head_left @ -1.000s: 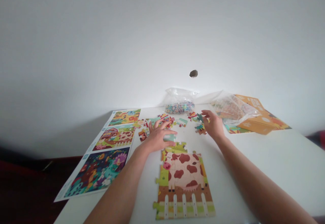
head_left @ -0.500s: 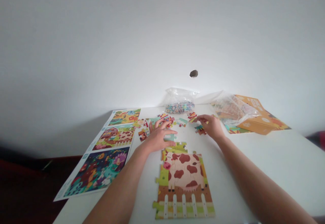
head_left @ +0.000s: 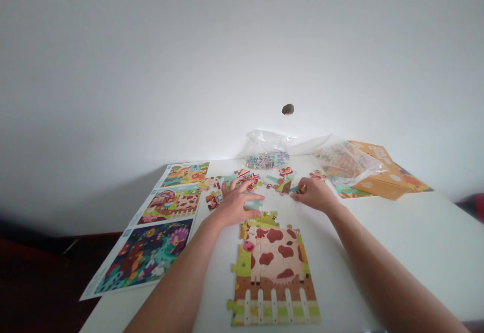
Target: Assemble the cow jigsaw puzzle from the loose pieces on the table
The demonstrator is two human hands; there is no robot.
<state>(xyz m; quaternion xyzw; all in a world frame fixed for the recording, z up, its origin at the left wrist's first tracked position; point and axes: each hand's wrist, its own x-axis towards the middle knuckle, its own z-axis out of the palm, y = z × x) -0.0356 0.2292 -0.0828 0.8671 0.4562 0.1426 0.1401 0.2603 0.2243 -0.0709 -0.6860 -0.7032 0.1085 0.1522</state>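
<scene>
Puzzle pc (head_left: 253,204) under L hand (head_left: 236,204), R hand (head_left: 315,194) pinching.

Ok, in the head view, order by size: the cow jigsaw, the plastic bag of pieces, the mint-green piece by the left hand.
1. Cow jigsaw
2. Plastic bag of pieces
3. Mint-green piece

The jigsaw is nearer the camera, so jigsaw over bag is unsure.

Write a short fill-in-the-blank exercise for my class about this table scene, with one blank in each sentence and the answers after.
The jigsaw puzzle below the left hand shows a spotted ____.
The picture sheets lying on the white table number ____.
The orange box lies to the person's ____ of the clear plastic bag.
A white picket ____ runs along the puzzle's bottom edge.

Answers: cow; three; right; fence.
</scene>
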